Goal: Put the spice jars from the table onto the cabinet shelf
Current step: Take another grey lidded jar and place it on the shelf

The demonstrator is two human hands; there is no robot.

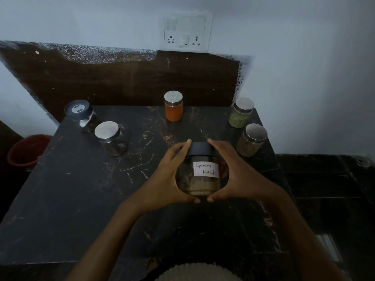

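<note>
Two hands clasp the Garam Masala jar [206,169] above the middle of a dark marble bench [81,189]: the left hand [168,177] curls round one side, the right hand [237,175] round the other, with the thumbs nearly meeting beneath it. Whether its base touches the bench cannot be told. Five more spice jars stand on the bench around the Garam Masala jar: an orange-powder jar [174,110] behind it, a green-herb jar [240,116] and a brown-powder jar [250,144] to its right, and a steel-lidded jar [110,138] and a dark-lidded jar [81,115] to its left. A wall socket panel [187,31] hangs behind it, and a red bucket [28,150] sits far to its left.
</note>
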